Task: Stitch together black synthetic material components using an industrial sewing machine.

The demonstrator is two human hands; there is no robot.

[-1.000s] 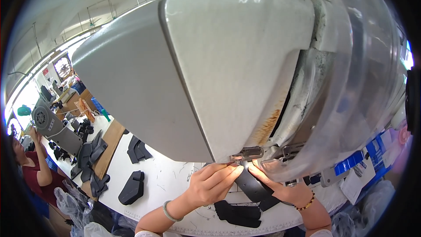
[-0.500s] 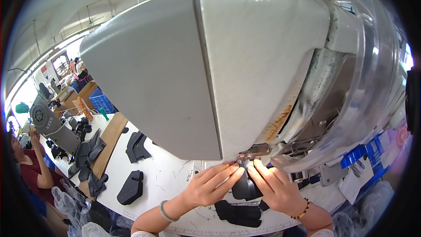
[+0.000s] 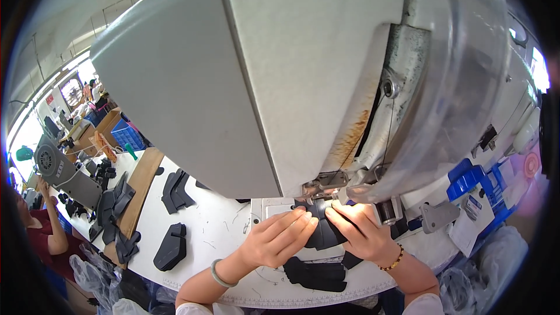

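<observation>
From afar I saw white sleeves (image 3: 424,304) at the bottom, a grey-green bangle (image 3: 215,275) and, lower right, a beaded bracelet (image 3: 397,259).

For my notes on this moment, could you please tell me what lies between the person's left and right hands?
In the head view, a black piece lies between the left hand and the right hand.
</observation>
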